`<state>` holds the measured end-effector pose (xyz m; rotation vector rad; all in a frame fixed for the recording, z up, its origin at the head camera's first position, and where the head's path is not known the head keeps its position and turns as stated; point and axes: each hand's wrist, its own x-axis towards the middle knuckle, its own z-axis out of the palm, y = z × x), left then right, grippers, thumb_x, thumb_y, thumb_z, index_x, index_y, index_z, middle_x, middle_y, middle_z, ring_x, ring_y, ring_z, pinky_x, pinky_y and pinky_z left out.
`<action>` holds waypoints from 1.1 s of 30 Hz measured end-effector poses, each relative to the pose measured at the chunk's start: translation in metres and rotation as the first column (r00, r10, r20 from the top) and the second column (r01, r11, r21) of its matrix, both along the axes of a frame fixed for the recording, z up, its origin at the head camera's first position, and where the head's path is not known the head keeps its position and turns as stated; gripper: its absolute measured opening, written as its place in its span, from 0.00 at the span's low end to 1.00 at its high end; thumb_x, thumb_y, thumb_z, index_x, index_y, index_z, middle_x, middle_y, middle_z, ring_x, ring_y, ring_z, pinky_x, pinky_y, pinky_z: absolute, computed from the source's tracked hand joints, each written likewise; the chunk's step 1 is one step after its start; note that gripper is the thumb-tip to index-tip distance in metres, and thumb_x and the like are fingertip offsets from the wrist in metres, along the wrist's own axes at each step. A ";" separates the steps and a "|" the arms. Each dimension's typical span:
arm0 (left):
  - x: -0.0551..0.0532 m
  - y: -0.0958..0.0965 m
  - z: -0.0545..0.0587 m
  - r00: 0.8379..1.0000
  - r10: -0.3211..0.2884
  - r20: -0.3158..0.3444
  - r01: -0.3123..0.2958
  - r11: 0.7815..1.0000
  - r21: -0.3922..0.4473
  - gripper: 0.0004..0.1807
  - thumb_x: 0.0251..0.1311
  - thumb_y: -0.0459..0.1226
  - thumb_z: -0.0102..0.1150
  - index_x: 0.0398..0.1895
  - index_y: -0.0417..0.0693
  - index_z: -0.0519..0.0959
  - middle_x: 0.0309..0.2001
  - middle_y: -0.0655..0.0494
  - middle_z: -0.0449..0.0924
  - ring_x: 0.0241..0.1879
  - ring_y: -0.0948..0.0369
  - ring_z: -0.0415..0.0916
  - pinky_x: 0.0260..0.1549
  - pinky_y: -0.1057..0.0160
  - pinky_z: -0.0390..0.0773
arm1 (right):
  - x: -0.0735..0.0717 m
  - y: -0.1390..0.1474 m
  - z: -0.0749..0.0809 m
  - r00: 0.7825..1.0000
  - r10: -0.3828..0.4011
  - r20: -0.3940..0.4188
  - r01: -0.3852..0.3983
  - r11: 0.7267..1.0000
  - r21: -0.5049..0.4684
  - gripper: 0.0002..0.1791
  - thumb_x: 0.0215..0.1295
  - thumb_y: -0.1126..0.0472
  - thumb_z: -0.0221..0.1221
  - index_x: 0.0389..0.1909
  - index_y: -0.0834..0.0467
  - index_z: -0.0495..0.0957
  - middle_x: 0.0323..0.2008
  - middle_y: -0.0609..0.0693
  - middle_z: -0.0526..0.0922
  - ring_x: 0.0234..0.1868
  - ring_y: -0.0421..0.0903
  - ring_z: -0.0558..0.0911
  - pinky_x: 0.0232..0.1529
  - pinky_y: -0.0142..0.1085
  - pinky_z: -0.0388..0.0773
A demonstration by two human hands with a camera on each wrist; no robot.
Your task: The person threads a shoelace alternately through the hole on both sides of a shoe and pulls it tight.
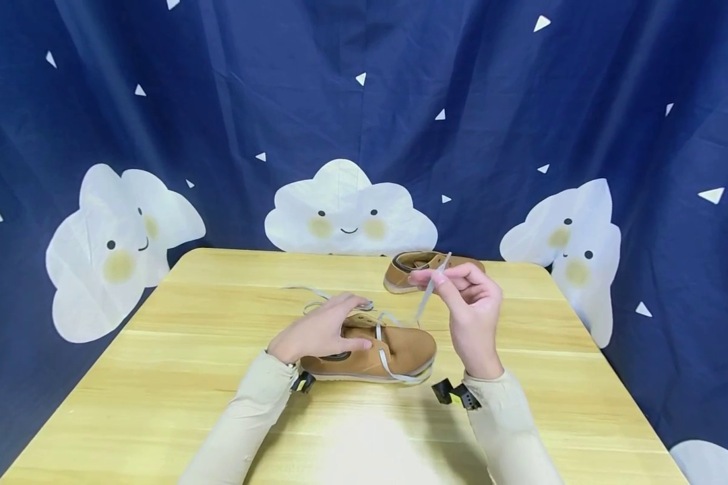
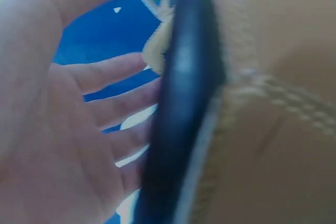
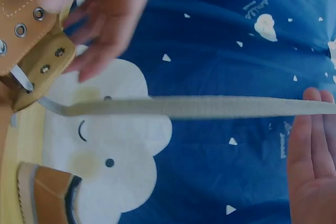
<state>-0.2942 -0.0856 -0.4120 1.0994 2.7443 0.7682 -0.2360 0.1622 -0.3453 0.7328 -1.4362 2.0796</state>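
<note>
A tan leather shoe (image 1: pixel 414 347) lies on the table, its toe pointing right. My left hand (image 1: pixel 318 330) spans its ankle opening, thumb at the near eyelet flap and fingers spread toward the far side. In the left wrist view those fingers extend loosely behind the dark padded collar (image 2: pixel 184 87). Between thumb and fingers, my right hand (image 1: pixel 476 316) pinches a flat grey shoelace (image 1: pixel 426 301), raised above the toe. The right wrist view shows this shoelace (image 3: pixel 210 106) stretched from an eyelet of the far flap (image 3: pixel 44 72). Several other eyelets there hold no lace.
A second tan shoe (image 1: pixel 400 276) stands at the back of the wooden table (image 1: pixel 176 323), partly behind my right hand. Loose lace trails on the tabletop behind the first shoe. A blue curtain (image 1: pixel 230 101) with clouds hangs around the table.
</note>
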 end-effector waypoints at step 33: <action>0.001 0.009 0.002 0.993 -0.104 0.047 0.105 0.994 -0.020 0.04 0.67 0.40 0.66 0.39 0.51 0.84 0.24 0.66 0.74 0.23 0.72 0.67 0.26 0.71 0.70 | 0.004 0.014 0.003 0.980 0.070 0.188 -0.171 0.782 0.600 0.08 0.68 0.69 0.65 0.46 0.63 0.86 0.40 0.49 0.88 0.31 0.39 0.81 0.29 0.30 0.77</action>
